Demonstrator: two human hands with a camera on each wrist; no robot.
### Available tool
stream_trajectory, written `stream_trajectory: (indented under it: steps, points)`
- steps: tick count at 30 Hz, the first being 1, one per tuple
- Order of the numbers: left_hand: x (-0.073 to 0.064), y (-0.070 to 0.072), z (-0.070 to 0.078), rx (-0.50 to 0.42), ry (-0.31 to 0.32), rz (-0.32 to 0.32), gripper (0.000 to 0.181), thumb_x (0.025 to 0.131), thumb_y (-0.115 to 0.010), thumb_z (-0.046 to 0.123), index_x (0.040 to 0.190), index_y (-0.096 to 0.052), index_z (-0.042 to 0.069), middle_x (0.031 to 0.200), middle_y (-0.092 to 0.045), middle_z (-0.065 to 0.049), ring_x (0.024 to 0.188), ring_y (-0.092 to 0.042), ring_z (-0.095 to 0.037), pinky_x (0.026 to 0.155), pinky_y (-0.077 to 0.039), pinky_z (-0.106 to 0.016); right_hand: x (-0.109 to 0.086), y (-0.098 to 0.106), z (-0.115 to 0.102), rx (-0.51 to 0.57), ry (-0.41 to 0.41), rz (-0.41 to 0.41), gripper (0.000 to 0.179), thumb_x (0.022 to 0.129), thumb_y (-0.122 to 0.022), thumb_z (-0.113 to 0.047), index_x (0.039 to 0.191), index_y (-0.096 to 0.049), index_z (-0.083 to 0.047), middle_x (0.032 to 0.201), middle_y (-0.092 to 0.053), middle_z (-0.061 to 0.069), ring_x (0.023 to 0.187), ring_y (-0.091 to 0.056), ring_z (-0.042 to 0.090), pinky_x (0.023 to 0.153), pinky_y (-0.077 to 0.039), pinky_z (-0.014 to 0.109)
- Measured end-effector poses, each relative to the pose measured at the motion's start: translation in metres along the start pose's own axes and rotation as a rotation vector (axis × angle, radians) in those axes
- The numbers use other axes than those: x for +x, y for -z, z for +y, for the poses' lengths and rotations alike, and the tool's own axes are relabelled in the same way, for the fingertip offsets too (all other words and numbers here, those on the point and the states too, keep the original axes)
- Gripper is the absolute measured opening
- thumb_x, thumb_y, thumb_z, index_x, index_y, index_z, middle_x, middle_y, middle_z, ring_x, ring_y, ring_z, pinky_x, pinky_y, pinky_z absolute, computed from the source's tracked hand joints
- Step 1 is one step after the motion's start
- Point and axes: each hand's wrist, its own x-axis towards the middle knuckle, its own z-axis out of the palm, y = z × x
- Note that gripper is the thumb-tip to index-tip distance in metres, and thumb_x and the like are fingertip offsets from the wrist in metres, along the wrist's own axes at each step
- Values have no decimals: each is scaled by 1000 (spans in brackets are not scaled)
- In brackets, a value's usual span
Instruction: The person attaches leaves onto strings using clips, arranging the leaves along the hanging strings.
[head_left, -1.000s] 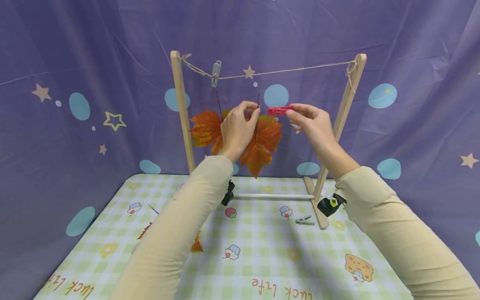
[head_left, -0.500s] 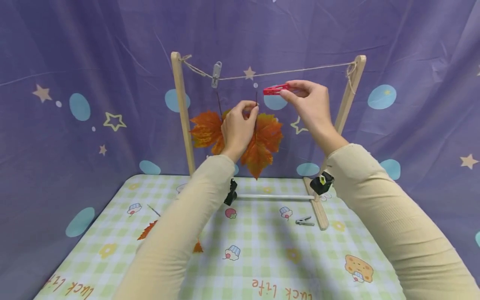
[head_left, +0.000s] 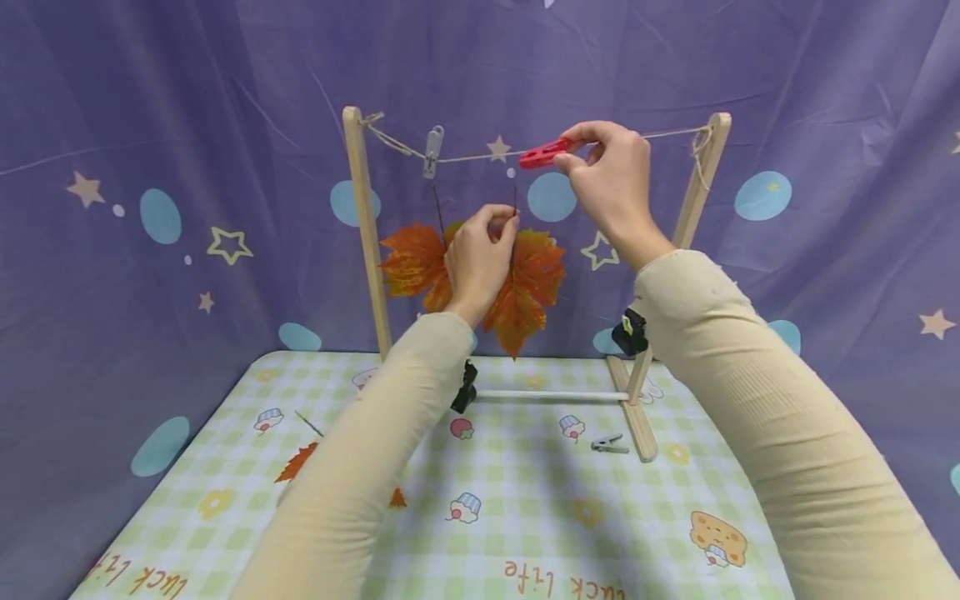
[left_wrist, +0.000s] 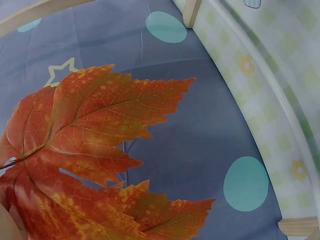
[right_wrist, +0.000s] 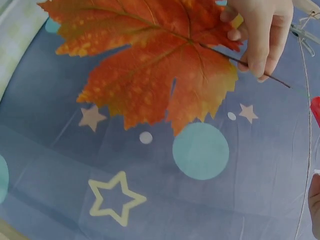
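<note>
My left hand pinches the thin dark stem of an orange maple leaf, which hangs tip down below the string; in the right wrist view the stem pokes out past the fingertips. My right hand holds a red clothespin by one end, its other end at the string. Another orange leaf hangs to the left by its stem under a grey clothespin on the string, partly hidden by my left hand. The left wrist view shows the maple leaf large, with little of the hand.
A wooden frame with two posts and a white crossbar carries the string. On the checked tablecloth lie a grey clothespin near the frame's right foot and an orange leaf partly behind my left arm. A purple curtain hangs behind.
My right hand has risen and moved slightly left, bringing the red clothespin from beside the leaf stem up to the string. My left hand and its leaf have stayed nearly still.
</note>
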Motion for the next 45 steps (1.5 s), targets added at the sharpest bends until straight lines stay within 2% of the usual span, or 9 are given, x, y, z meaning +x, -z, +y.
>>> stream_trajectory:
  steps: [5, 12, 22, 31, 38, 42, 45]
  points:
    - [0, -1, -1, 3, -2, -7, 21, 100, -61, 35, 113, -72, 23, 99, -73, 10, 64, -55, -9, 57, -41, -29, 10, 0, -6, -103, 39, 7, 15, 88, -73, -11, 103, -78, -8, 92, -72, 2, 61, -44, 8, 61, -32, 21]
    - [0, -2, -2, 7, 0, -7, 22, 100, -60, 36, 112, -72, 23, 100, -72, 10, 66, -55, -8, 58, -41, -29, 24, 1, -14, -204, 32, -6, 17, 91, -70, -16, 105, -79, -12, 93, -74, 1, 58, -44, 10, 62, -30, 21]
    - [-2, -3, -3, 1, 4, -9, 21, 99, -62, 36, 112, -73, 24, 99, -72, 10, 68, -56, -9, 60, -42, -30, 29, 2, -15, -280, -23, -128, 21, 93, -67, -22, 110, -78, -14, 99, -75, 2, 55, -41, 15, 56, -29, 27]
    - [-3, -4, -4, 24, 9, -20, 22, 99, -62, 38, 112, -73, 24, 100, -72, 11, 72, -57, -8, 62, -44, -29, 27, 5, -12, -276, -20, -216, 22, 92, -67, -21, 110, -78, -13, 98, -75, 4, 54, -45, 16, 57, -34, 27]
    - [-5, -4, -7, 17, 4, -33, 21, 99, -61, 36, 112, -73, 23, 102, -72, 10, 73, -58, -9, 61, -44, -29, 28, 5, -18, -302, 25, -312, 24, 94, -65, -20, 114, -76, -10, 107, -73, 5, 83, -55, 20, 61, -34, 29]
    - [-6, -4, -7, 24, 0, -34, 22, 99, -61, 37, 112, -73, 23, 102, -72, 10, 73, -58, -9, 62, -44, -29, 29, 6, -22, -328, 74, -336, 22, 93, -64, -16, 109, -77, -8, 102, -73, 6, 77, -53, 23, 63, -35, 30]
    - [-5, -4, -8, 31, -2, -35, 22, 99, -62, 38, 111, -73, 23, 102, -72, 10, 74, -58, -9, 63, -44, -29, 31, 6, -25, -354, 103, -362, 22, 92, -63, -15, 108, -77, -7, 101, -73, 8, 79, -55, 23, 67, -38, 30]
